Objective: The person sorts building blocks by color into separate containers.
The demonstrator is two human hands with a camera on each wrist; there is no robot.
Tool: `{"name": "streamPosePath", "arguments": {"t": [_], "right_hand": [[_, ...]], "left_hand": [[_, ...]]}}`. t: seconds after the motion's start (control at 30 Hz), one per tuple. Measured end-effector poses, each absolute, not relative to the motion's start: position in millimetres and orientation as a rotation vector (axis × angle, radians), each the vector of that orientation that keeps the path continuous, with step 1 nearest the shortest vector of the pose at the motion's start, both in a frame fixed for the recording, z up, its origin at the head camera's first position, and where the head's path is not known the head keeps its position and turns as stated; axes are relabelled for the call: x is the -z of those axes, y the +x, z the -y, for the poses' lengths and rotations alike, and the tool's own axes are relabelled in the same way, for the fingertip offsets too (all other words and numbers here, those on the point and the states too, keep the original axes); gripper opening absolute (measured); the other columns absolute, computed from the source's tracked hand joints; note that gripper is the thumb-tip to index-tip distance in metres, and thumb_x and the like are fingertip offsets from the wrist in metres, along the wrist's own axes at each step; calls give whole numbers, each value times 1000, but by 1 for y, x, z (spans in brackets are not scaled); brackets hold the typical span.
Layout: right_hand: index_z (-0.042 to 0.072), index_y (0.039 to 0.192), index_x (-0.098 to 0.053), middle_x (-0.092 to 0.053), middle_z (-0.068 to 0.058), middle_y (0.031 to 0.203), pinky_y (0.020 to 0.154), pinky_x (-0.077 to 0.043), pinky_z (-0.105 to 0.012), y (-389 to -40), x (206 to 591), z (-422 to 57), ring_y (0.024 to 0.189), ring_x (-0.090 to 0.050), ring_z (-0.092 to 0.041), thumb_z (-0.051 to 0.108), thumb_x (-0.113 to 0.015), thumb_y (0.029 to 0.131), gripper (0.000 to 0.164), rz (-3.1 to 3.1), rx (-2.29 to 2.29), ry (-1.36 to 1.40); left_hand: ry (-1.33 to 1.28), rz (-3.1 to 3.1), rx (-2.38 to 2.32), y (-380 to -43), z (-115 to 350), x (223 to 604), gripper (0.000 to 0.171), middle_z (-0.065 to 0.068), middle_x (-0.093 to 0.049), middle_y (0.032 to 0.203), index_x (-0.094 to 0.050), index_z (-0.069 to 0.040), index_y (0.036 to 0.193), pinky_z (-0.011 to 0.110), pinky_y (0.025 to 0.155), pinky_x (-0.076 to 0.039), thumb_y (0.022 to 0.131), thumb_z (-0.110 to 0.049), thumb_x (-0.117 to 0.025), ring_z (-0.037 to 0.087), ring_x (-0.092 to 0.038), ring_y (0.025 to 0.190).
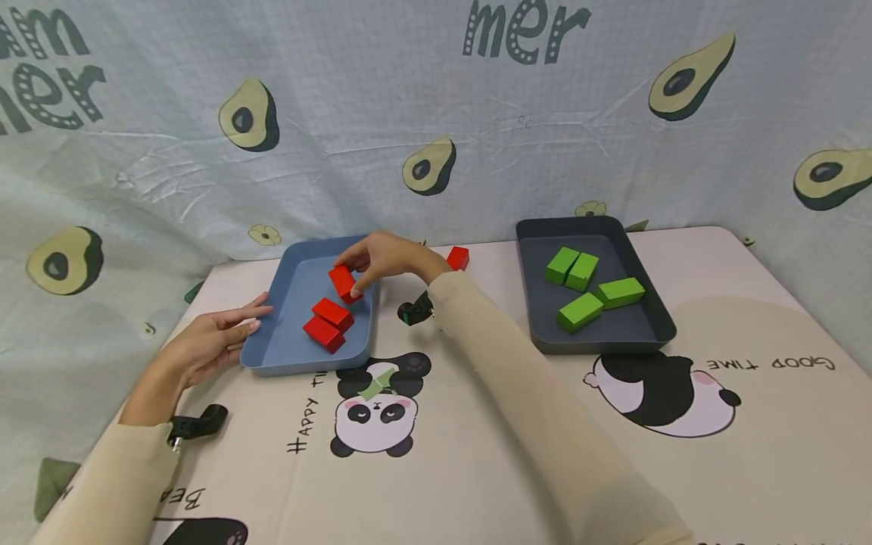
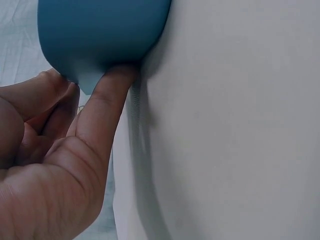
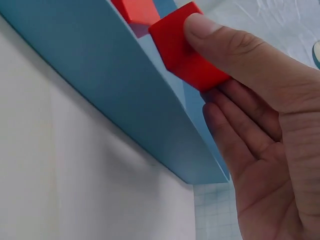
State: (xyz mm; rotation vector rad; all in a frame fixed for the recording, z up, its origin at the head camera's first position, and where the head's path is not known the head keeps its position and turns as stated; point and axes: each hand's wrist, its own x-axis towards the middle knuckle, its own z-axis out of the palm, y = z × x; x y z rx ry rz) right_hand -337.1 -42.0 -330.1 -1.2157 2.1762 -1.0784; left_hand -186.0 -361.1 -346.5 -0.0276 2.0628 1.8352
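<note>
My right hand (image 1: 391, 256) pinches a red block (image 1: 344, 284) between thumb and fingers, over the right part of a blue tray (image 1: 272, 344). In the right wrist view the held red block (image 3: 187, 47) is tilted above the tray's wall (image 3: 115, 85). Two more red blocks (image 1: 328, 324) lie side by side in that tray. At the tray's left side my left hand (image 1: 207, 341) holds its edge, fingertips at the rim. The left wrist view has a finger (image 2: 107, 100) against the outside of the tray (image 2: 100, 35).
Another red block (image 1: 458, 258) lies on the table behind my right forearm, partly hidden. A dark grey tray (image 1: 599, 348) with several green blocks (image 1: 580, 311) stands to the right. Behind the table (image 1: 477, 454) hangs an avocado-print cloth (image 1: 327, 98).
</note>
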Motion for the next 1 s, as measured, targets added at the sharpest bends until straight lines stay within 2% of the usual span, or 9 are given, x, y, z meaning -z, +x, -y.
{"name": "streamPosePath", "arguments": {"t": [0.33, 0.53, 1.0], "right_hand": [[13, 138, -66, -67, -3, 134, 99, -49, -17, -338, 327, 48, 123, -63, -17, 22, -86, 83, 59, -2245, 912, -1251], [12, 140, -64, -67, -3, 134, 99, -49, -17, -336, 329, 54, 122, -63, -13, 20, -85, 84, 60, -2256, 883, -1245], [13, 141, -62, -64, -1, 139, 102, -47, -16, -328, 333, 71, 125, -60, -9, 20, -83, 86, 59, -2234, 790, -1271]], "left_hand": [[-25, -2083, -1823, -187, 361, 348, 50, -2, -1, 170, -45, -6, 151, 20, 91, -56, 104, -11, -59, -12, -58, 113], [-31, -2056, -1847, -186, 361, 346, 47, -1, 0, 170, -51, -9, 149, 20, 90, -56, 103, -11, -61, -11, -59, 113], [-47, -2092, -1813, -185, 360, 345, 51, -1, -1, 170, -44, -5, 151, 20, 90, -56, 103, -12, -61, -12, -59, 112]]}}
